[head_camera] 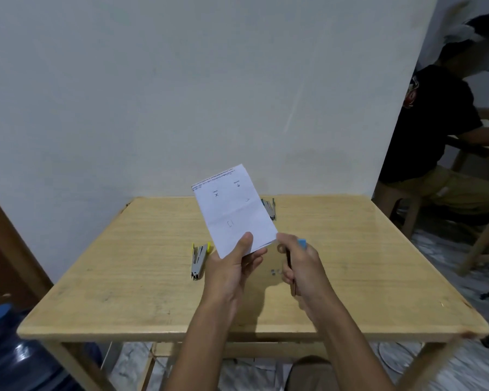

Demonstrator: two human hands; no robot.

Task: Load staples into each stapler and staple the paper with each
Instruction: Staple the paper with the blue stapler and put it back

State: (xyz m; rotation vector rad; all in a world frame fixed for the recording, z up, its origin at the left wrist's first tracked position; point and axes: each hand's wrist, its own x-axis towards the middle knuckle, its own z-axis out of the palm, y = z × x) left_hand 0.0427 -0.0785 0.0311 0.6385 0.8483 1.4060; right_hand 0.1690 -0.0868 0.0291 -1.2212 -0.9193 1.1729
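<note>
A wooden table [124, 277] stands against a white wall [153, 94]. Above its middle the left hand [232, 269] pinches the folded paper [232, 210]. The right hand [304, 270] grips a blue-tipped stapler [302, 244] at the paper's corner.

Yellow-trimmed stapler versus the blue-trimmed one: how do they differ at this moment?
1. The yellow-trimmed stapler lies on the table, untouched. The blue-trimmed stapler is gripped in the right hand, off the table, beside the paper's lower corner.
2. Trim: yellow on one, blue on the other.
3. The yellow-trimmed stapler shows whole. The blue-trimmed stapler is mostly hidden by the fingers.
Shared: both are small staplers with coloured trim.
</note>
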